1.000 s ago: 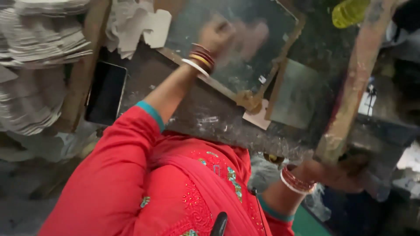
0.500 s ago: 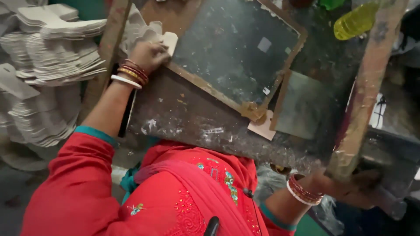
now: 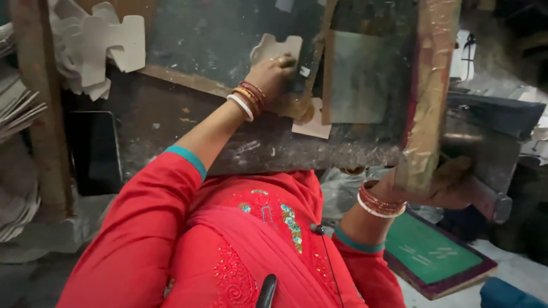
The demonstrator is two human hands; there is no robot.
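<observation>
My left hand (image 3: pixel 275 73) presses a beige die-cut cardboard piece (image 3: pixel 278 47) flat against the dark plate (image 3: pixel 211 34), near the plate's lower right corner. Bangles ring that wrist. My right hand (image 3: pixel 442 185) grips the lower end of a tape-wrapped wooden frame (image 3: pixel 431 97), which stands tilted up at the right. A grey metal sheet (image 3: pixel 357 77) lies between the plate and the frame. My red sleeves and clothing fill the lower middle of the view.
A pile of similar die-cut cardboard pieces (image 3: pixel 100 43) sits at the upper left, with more stacks (image 3: pixel 20 114) at the far left. A dark flat slab (image 3: pixel 94 151) lies left of my arm. A green-faced framed board (image 3: pixel 436 254) rests at the lower right.
My left hand has left the cardboard pile at the left and moved right onto the plate with one piece under it. My right hand stays on the frame.
</observation>
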